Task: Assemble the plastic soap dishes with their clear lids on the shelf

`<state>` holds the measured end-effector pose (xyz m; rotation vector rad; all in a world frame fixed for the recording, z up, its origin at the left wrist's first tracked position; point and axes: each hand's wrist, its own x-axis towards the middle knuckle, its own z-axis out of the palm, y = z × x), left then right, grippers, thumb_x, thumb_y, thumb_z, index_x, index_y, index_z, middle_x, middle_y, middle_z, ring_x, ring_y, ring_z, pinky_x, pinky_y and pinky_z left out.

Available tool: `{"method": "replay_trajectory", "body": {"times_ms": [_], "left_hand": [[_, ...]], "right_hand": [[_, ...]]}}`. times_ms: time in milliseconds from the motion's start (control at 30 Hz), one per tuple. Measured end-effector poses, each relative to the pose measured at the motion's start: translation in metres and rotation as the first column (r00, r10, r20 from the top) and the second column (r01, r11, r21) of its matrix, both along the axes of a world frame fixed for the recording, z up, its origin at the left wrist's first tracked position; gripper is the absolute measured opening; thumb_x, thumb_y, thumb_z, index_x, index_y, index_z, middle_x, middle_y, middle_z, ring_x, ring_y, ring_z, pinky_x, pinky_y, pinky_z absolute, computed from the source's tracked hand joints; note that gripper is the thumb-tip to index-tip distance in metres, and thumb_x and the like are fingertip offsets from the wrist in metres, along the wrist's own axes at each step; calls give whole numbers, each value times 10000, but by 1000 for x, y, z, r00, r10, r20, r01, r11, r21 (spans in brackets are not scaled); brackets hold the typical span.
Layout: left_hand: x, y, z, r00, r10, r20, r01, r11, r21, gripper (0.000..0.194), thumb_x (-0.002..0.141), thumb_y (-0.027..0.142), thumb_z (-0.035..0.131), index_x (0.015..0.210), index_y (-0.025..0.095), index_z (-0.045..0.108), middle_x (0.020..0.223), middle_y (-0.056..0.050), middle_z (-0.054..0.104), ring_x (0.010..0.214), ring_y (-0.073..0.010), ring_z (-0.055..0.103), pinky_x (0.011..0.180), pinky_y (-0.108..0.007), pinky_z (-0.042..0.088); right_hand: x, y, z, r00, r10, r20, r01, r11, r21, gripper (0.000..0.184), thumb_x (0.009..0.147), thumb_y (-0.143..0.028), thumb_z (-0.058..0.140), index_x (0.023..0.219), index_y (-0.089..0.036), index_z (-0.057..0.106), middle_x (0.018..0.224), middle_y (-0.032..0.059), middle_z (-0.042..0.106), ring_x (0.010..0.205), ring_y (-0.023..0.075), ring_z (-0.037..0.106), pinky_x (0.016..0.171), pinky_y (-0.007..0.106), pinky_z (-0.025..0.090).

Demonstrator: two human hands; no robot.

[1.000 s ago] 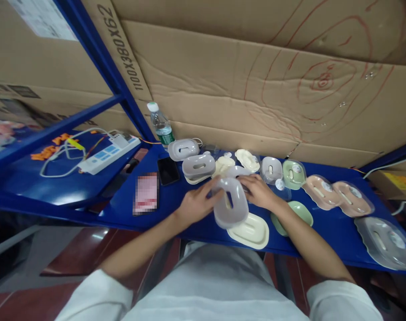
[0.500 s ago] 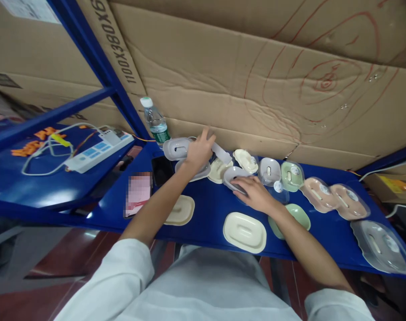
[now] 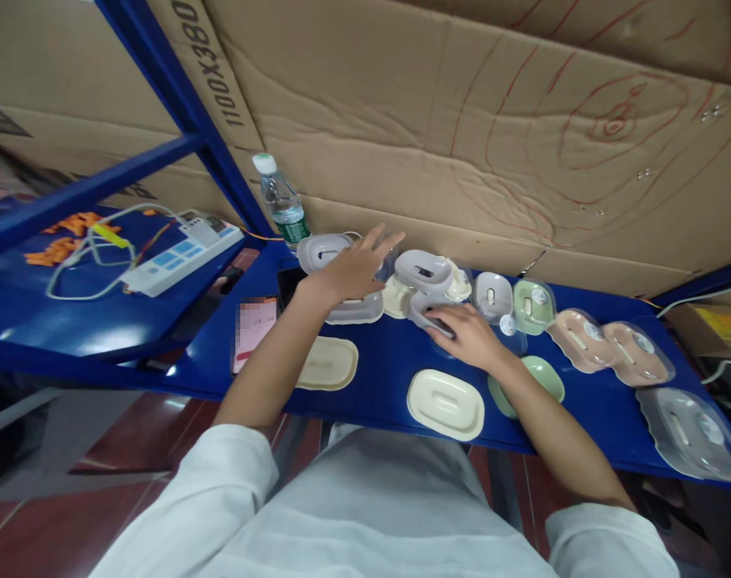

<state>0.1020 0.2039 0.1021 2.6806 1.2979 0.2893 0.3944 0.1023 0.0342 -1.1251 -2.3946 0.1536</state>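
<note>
My left hand [image 3: 359,269] is raised over the back of the shelf, its fingers spread and holding nothing. Below it lies a grey oblong tray [image 3: 357,311], partly hidden by the hand. With its fingers at the rim and inside, my right hand [image 3: 465,333] grips a grey oval dish [image 3: 419,307]. Just behind that dish, a grey oval piece with a slot [image 3: 424,270] rests tilted, overlapping a cream piece [image 3: 459,281]. Another cream piece [image 3: 395,297] sits between the two hands. In front, a cream oval lid-like piece [image 3: 446,404] lies flat near the edge.
On the right are several clear-covered containers, including a green one [image 3: 534,307] and a pink one [image 3: 582,340]. A green dish [image 3: 545,377] lies under my right forearm. At left are a water bottle [image 3: 286,205], a phone [image 3: 255,329] and a power strip [image 3: 185,258].
My left hand has let go of the grey slotted piece, which now rests behind the dish at my right hand. The view has shifted slightly. My right hand stays at its dish.
</note>
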Motion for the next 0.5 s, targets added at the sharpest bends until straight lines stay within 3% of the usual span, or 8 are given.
{"method": "replay_trajectory", "body": {"times_ms": [133,200,267,367,433,500], "left_hand": [[-7,-30,8,998,8,-56,-8,1000,2,811,997,259,682,1708,264,291,1794,-193,273,1649,-396,334,1246,-584,426],[-12,-58,8,995,14,-101,-8,998,65,663,1034,251,623,1658,223,401,1768,-207,327,1600,-411,417,1205,-600,467],[-21,-95,1,996,6,-88,11,983,185,515,1067,179,512,1581,208,518,1678,-201,476,1497,-377,548,1171,-573,504],[-43,-154,-20,992,-47,-117,70,976,205,358,1072,180,519,1384,244,682,1385,-134,714,1213,-317,722,1024,-493,595],[-59,-183,-40,985,-33,-168,67,978,199,258,1054,226,589,1275,237,724,1280,-116,754,1062,-315,754,927,-487,620],[-73,-198,-62,981,1,-194,42,976,213,283,1029,183,615,1285,231,724,1251,-113,764,1066,-326,756,911,-486,625]], "right_hand": [[-4,-4,6,992,23,-120,-14,997,74,202,1088,-349,607,1200,-246,738,1161,67,835,1009,248,789,939,414,540],[-5,-9,12,980,59,-190,-44,996,82,186,1080,-350,623,1184,-252,742,1110,53,841,960,235,788,909,404,559],[-4,-13,21,957,75,-279,-54,995,83,193,1087,-356,619,1199,-259,742,1094,44,840,938,222,786,870,384,578],[0,-15,37,938,44,-343,-6,994,113,240,1107,-372,591,1266,-264,735,1156,55,830,997,225,782,886,383,585],[4,-8,43,957,1,-291,52,984,172,267,1113,-373,582,1296,-251,733,1209,76,821,1071,245,771,947,411,561],[6,8,41,980,-64,-188,106,970,221,288,1120,-360,563,1301,-224,740,1232,98,816,1117,267,760,986,439,527]]}}
